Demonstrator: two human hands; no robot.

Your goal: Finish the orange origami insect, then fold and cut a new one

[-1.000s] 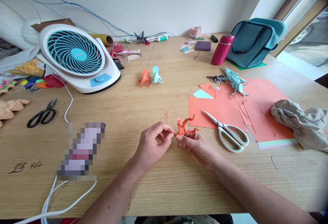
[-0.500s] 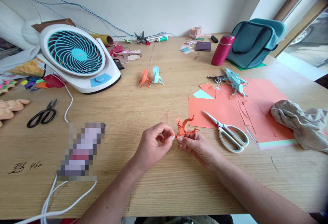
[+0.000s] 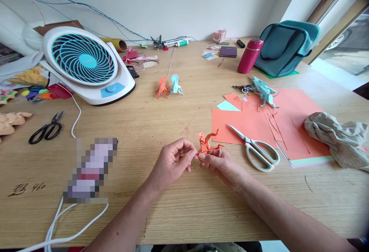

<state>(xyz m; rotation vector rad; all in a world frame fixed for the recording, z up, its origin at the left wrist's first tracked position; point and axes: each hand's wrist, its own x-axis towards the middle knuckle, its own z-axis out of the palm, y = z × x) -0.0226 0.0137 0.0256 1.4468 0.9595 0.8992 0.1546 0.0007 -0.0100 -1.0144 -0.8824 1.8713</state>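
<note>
The head camera shows the orange folded figure [image 3: 204, 144] above the table [image 3: 184, 213], between the two hands. The right hand [image 3: 220, 164] is clamped on its base, thumb on top, probably to steady it while leaving its thin limbs free. The left hand [image 3: 173, 163] pinches a limb's tip, thumb against finger, seemingly for fine shaping. White-handled scissors [image 3: 261, 154] lie nearby, within easy reach. Compared with half a second ago, a left fingertip shows lower beneath the thumb; the right grip looks unchanged.
</note>
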